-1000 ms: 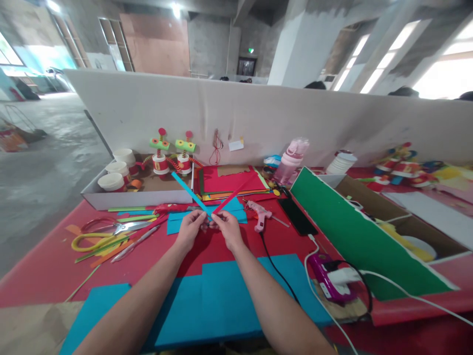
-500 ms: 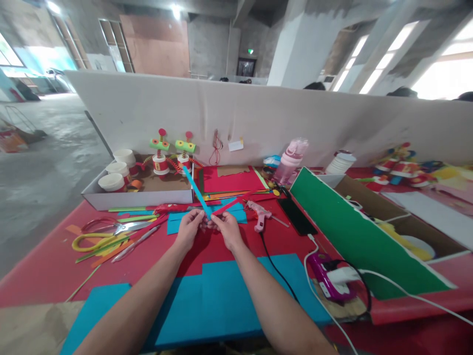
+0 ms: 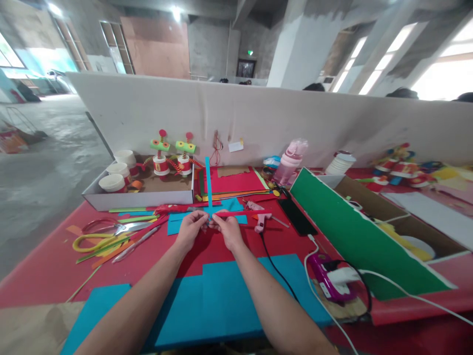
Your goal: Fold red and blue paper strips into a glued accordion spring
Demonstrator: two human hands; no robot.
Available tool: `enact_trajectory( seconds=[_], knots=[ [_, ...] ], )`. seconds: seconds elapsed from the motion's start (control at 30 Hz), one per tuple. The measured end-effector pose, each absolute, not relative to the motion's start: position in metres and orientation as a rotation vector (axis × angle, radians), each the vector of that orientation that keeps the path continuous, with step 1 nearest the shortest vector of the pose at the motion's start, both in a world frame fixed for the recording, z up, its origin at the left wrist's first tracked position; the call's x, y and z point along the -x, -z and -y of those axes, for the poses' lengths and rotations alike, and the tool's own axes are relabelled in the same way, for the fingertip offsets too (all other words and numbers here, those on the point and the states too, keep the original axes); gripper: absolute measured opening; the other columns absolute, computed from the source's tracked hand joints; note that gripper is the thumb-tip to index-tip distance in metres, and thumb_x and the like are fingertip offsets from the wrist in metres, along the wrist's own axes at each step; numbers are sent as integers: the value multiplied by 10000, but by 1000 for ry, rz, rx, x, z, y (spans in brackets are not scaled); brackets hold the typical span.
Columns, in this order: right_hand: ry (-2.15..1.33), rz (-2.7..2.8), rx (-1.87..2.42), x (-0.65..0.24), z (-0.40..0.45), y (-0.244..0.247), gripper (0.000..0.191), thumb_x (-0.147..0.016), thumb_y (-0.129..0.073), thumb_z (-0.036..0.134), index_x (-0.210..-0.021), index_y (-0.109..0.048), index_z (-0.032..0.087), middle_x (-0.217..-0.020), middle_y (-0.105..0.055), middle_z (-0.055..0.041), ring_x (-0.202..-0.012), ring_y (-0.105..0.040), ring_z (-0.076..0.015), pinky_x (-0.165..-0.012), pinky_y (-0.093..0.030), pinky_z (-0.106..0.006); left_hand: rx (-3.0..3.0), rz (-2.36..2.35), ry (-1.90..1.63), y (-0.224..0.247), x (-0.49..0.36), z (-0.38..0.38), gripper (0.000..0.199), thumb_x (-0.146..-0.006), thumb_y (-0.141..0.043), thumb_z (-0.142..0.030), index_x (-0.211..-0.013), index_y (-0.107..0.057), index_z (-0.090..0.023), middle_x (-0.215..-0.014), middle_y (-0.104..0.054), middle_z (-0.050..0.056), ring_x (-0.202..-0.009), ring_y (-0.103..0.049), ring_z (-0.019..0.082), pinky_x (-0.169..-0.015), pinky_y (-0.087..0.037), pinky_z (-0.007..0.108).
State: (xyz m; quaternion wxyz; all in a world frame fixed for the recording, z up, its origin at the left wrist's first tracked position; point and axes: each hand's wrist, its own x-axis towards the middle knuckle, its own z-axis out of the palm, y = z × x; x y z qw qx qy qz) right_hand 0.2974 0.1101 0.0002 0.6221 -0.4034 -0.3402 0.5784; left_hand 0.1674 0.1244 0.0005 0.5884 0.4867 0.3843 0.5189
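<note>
My left hand [image 3: 193, 226] and my right hand [image 3: 226, 228] meet over the middle of the red table, fingertips pinched close together. Between them the ends of a blue paper strip [image 3: 209, 185] and a red paper strip [image 3: 246, 213] come together at roughly a right angle. The blue one points away from me, while the red one reaches out to the right above a pink hot glue gun [image 3: 261, 217]. Fingers cover the joint, so how the strips overlap there is hidden. Beneath and behind the hands lie blue paper pieces [image 3: 236, 205].
Scissors [image 3: 129, 227], a pen [image 3: 136, 244] and loose strips lie left. Behind stands a white box [image 3: 140, 199] with paper cups and two cup figures [image 3: 160, 160]. Right are a phone [image 3: 296, 217], a purple power strip [image 3: 328, 278] with cables and a green-sided box [image 3: 362, 236].
The blue strip has swung from leaning left to pointing nearly straight away from me. The red strip has turned from slanting up to lying level toward the right. Both hands stay nearly in place.
</note>
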Motion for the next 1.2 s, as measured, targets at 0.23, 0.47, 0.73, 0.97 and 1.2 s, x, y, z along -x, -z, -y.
enact_trajectory(
  seconds=[0.23,0.47,0.73,0.97,1.2],
  knots=[
    [-1304,808,935,-298,-110,1,288,-626,-761,374,-748,-583,183,-600,-631,34,-583,-627,-141,-594,-534,-266,-1158,-910,-1203,2,-167,-126,254,-701,-729,-369,-760,-641,-139,-583,-578,-10,-500,-484,87,-488,-411,207],
    [-1294,838,946,-300,-110,3,294,-630,-758,375,-747,-559,193,-612,-628,39,-595,-630,-143,-647,-549,-295,-1176,-920,-1212,1,-167,-126,251,-699,-731,-369,-739,-635,-141,-572,-574,-13,-491,-483,88,-483,-406,209],
    [-1159,958,985,-300,-111,4,246,-678,-707,392,-709,-542,211,-616,-641,31,-622,-639,-169,-675,-544,-317,-1223,-973,-1192,0,-167,-125,261,-705,-716,-392,-731,-641,-143,-549,-591,-8,-469,-483,91,-478,-378,211],
    [-909,1131,1108,-302,-111,5,185,-727,-654,369,-691,-553,219,-622,-619,26,-632,-621,-171,-639,-501,-282,-1272,-935,-1160,-3,-169,-124,251,-725,-703,-390,-727,-627,-151,-588,-620,4,-483,-484,91,-510,-381,218],
    [-1153,987,964,-297,-110,1,219,-716,-676,396,-771,-597,199,-596,-630,22,-566,-613,-165,-633,-519,-303,-1191,-918,-1178,1,-167,-126,242,-699,-726,-369,-697,-631,-146,-557,-594,-3,-492,-497,97,-509,-391,218]
  ],
)
